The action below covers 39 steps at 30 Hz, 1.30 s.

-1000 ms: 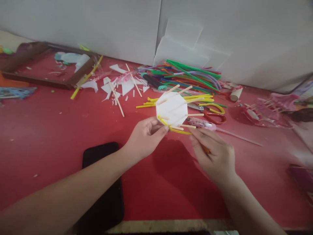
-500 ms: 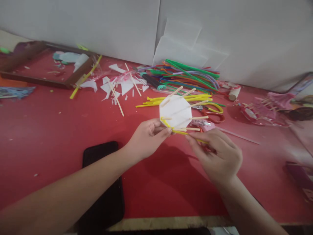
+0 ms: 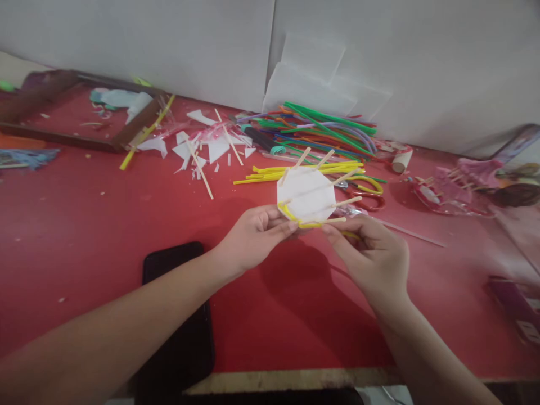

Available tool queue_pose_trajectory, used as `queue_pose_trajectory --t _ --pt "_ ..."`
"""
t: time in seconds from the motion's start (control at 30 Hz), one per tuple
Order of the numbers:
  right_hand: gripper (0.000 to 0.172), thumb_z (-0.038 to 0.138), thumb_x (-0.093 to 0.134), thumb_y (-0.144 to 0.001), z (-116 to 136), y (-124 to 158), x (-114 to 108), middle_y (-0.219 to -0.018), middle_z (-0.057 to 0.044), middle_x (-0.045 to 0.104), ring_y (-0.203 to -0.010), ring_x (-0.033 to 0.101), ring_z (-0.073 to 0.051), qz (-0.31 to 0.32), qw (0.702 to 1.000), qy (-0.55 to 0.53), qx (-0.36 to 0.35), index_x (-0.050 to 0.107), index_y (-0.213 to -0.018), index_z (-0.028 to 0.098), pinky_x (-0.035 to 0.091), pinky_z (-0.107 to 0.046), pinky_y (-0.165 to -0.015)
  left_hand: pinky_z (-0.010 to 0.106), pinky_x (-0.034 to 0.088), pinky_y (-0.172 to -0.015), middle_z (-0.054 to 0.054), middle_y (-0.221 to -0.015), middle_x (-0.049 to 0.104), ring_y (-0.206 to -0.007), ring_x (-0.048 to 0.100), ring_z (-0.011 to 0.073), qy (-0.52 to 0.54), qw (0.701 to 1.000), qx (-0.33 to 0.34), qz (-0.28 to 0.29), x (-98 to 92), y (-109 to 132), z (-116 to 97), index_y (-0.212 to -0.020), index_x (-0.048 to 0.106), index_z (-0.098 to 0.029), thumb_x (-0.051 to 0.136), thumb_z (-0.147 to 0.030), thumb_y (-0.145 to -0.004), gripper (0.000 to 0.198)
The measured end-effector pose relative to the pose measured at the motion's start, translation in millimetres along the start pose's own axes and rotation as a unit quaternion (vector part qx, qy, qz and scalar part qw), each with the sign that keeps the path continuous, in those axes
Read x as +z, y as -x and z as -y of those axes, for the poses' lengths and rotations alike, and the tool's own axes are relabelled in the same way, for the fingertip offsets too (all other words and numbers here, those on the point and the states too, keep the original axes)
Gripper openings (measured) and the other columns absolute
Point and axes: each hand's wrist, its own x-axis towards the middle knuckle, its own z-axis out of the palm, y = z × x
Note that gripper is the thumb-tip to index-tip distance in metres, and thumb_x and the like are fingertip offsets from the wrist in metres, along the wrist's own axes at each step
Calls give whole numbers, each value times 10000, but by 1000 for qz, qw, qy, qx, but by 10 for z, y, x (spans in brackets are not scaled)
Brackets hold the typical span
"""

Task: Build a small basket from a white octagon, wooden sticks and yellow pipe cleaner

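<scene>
A white many-sided card base (image 3: pixel 307 194) with several thin wooden sticks (image 3: pixel 347 202) standing along its rim is held up over the table. My left hand (image 3: pixel 253 236) pinches its lower left edge between thumb and fingers. A yellow pipe cleaner (image 3: pixel 310 225) bends along the near edge, around the sticks there. My right hand (image 3: pixel 371 250) is closed on the pipe cleaner near the lower right corner of the base, its thumb close to a stick. The tail of the pipe cleaner shows past the fingers, partly hidden by them.
Behind the base lie yellow pipe cleaners (image 3: pixel 261 175), scissors (image 3: pixel 373 194) and a coloured pipe cleaner pile (image 3: pixel 320 132). Paper scraps (image 3: pixel 217 149) and a wooden frame (image 3: pixel 120 135) are at the left. A black phone (image 3: pixel 181 326) lies near the front edge, a pink stick-and-yarn piece (image 3: pixel 455 188) at the right.
My right hand has moved left, up to the base's corner, drawing the yellow pipe cleaner close along the near edge. The base has turned slightly; my left hand keeps its grip.
</scene>
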Motion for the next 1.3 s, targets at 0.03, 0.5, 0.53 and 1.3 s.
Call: queue_pose_trajectory --t 0.03,0.5,0.53,1.3 --pt "103 295 728 -813 -2 -3 1 -681 -11 717 -555 611 -121 3 1000 -2 7 742 -778 199 459 -234 -481 403 523 -1008 108 -1017 790 -993 737 243 5 1000 -2 4 -1 -3 3 -959 729 -113 839 -359 -722 359" --pt "235 387 697 -827 -92 -95 -81 -512 37 546 -450 408 -76 114 984 -36 134 799 -896 187 339 -216 -424 424 540 -992 139 -1073 779 -985 739 263 -20 999 14 36 -39 -14 -26 -979 754 -114 847 -427 -701 428" --pt "241 391 696 -829 -108 -101 -84 -491 48 499 -441 368 -70 129 980 -59 138 798 -903 187 299 -211 -408 423 540 -994 136 -1076 779 -986 739 263 -24 999 20 41 -42 -12 -30 -985 754 -119 842 -422 -710 419" --pt "184 333 755 -779 -114 20 109 -491 67 429 -441 330 -61 78 933 -299 185 686 -697 184 259 -219 -407 393 519 -1030 87 -1209 744 -1167 679 267 -52 995 67 55 12 35 -17 -1177 684 -189 766 -270 -809 386"
